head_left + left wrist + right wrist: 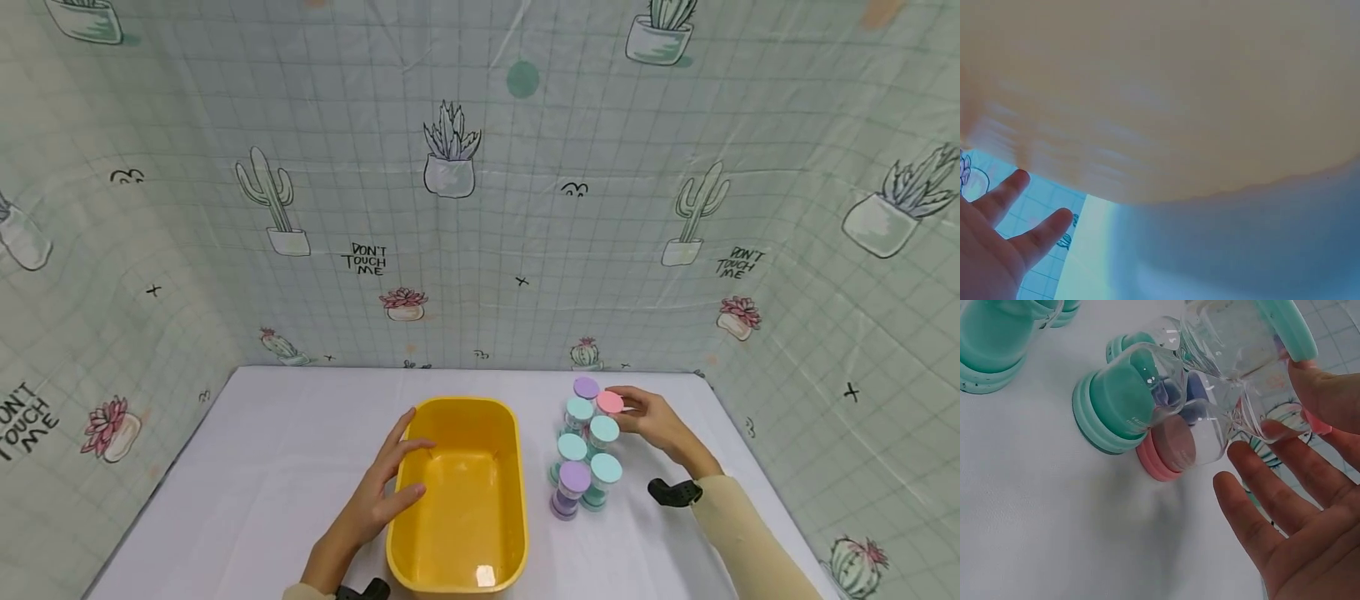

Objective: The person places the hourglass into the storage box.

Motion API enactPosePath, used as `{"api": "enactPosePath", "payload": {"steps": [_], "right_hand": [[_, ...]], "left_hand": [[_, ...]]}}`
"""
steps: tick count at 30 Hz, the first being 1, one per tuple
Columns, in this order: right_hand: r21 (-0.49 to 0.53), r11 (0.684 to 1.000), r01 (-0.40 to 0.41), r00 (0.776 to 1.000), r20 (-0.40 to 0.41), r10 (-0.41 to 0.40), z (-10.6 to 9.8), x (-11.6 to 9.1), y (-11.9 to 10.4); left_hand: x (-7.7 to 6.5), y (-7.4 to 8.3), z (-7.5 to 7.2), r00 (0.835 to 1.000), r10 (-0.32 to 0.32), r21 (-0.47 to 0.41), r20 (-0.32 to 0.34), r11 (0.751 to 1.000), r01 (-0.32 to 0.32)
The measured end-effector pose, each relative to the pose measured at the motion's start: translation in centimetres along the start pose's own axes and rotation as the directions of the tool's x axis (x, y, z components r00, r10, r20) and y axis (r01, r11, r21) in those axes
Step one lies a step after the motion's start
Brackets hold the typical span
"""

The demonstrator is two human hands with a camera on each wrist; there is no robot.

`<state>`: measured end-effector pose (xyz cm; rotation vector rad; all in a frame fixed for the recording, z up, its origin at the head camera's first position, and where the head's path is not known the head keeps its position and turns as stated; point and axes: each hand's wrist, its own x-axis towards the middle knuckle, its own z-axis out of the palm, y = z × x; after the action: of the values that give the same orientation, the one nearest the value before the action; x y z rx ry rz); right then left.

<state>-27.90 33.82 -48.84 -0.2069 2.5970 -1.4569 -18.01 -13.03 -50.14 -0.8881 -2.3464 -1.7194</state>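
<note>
Several sand timers stand in a close cluster on the table's right half. The pink sand timer (610, 403) is at the back right, with my right hand (651, 422) pinching its lid between thumb and index finger; the other fingers (1254, 512) spread beside the glass. Its pink base (1159, 464) shows behind a teal sand timer (1113, 403). Next to it stand a purple sand timer (587, 387) and teal ones (603, 431). A yellow plastic basin (517, 492) sits left of the cluster. My left hand (375, 492) rests at its left rim, fingers extended over the inside.
A white cloth covers the table (247, 467). Cactus-printed fabric (480, 225) hangs behind and at both sides. Another purple sand timer (574, 478) stands at the cluster's front, near the basin's right wall. Dark bands (675, 492) sit on both wrists.
</note>
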Motion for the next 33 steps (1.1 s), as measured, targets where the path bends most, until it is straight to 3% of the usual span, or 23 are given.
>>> {"api": "enactPosePath", "payload": {"steps": [6, 12, 21, 28, 33], "right_hand": [[-0.065, 0.998, 0.005, 0.997, -0.075, -0.01, 0.6, -0.2, 0.3], [-0.098, 0.995, 0.021, 0.996, -0.088, -0.03, 0.5, -0.2, -0.1], [-0.106, 0.994, -0.031, 0.994, -0.109, 0.02, -0.2, -0.4, -0.3], [-0.153, 0.988, -0.02, 0.986, -0.166, -0.006, -1.2, -0.9, -1.2], [-0.177, 0.984, -0.004, 0.981, -0.193, -0.03, -2.1, -1.3, -2.7]], "left_hand": [[-0.3, -0.3, 0.0, 1.0, 0.028, 0.011, 0.011, 1.0, -0.028], [-0.1, -0.3, -0.3, 1.0, 0.028, 0.027, -0.006, 0.999, -0.028], [0.5, -0.4, -0.4, 0.999, -0.03, 0.044, 0.014, 0.999, 0.029], [0.4, -0.6, -0.3, 0.998, -0.056, 0.049, 0.023, 0.997, 0.055], [0.1, -0.3, -0.6, 0.997, -0.082, 0.074, -0.012, 0.994, 0.083]]}}
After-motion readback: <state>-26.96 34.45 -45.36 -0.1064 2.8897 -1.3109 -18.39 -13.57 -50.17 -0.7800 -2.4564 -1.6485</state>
